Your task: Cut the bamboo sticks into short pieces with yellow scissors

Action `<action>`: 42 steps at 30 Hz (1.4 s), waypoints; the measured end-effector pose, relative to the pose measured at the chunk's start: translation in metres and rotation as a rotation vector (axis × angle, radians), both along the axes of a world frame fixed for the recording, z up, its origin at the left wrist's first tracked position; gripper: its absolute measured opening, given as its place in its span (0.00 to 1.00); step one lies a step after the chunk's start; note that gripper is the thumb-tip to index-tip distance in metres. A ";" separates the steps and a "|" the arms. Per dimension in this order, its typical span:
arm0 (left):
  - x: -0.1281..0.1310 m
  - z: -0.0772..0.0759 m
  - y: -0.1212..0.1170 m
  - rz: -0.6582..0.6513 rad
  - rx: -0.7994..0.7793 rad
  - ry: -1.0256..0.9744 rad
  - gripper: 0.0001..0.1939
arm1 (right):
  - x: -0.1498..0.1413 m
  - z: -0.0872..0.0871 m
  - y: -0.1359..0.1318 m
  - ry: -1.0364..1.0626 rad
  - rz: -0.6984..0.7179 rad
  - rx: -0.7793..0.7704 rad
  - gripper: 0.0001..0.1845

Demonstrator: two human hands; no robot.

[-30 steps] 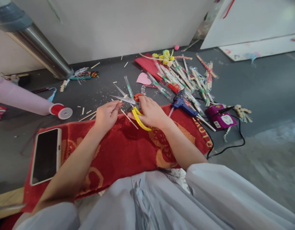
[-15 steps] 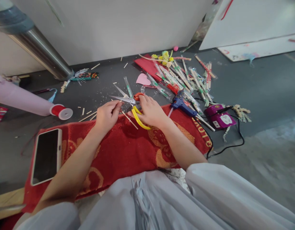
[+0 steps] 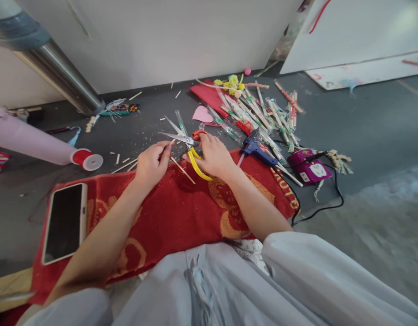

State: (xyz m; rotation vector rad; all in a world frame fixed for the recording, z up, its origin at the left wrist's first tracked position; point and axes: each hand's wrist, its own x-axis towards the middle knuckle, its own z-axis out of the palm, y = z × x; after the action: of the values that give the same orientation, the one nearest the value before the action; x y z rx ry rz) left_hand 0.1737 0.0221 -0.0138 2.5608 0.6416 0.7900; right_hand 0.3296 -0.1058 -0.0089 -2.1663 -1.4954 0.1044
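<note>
My right hand (image 3: 213, 154) grips a pair of scissors (image 3: 189, 141) by its orange and yellow handles; the blades point left and stand apart. Pinched between the thumb and fingers of my left hand (image 3: 152, 162) is a short wooden stick (image 3: 172, 141), whose tip reaches toward the blades. Most of that stick is hidden by the fingers. A thin loose stick (image 3: 183, 170) lies on the red towel (image 3: 181, 213) between my hands. Cut bits of stick (image 3: 126, 160) are scattered left of my left hand.
A blue glue gun (image 3: 258, 149) and a purple box (image 3: 309, 166) with a black cable lie right. Behind are wrapped sticks (image 3: 252, 108) and a pink heart (image 3: 202, 113). Left are a phone-like tablet (image 3: 65, 222), a red ribbon spool (image 3: 88, 159) and a metal post (image 3: 66, 72).
The scissors' blades have opened slightly wider, with the yellow handle shifting a little. Both hands stay almost where they were, and the camera view has moved slightly.
</note>
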 end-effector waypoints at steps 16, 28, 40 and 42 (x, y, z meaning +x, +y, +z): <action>0.001 -0.001 0.003 -0.061 -0.062 0.004 0.19 | 0.002 0.009 -0.005 0.051 0.062 0.000 0.36; -0.001 0.000 -0.002 -0.029 -0.008 0.002 0.18 | -0.001 0.009 -0.007 0.069 0.078 0.038 0.39; -0.004 -0.004 -0.004 0.065 0.122 -0.063 0.16 | -0.007 0.017 -0.005 0.088 0.032 0.042 0.28; -0.003 -0.004 -0.005 0.069 0.142 -0.062 0.16 | -0.009 0.019 -0.006 0.104 0.020 0.010 0.27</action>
State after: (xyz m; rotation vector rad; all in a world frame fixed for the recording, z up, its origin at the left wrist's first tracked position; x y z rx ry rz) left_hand 0.1705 0.0166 -0.0176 2.6413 0.6797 0.9668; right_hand 0.3207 -0.1116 0.0096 -2.1051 -1.4563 0.2129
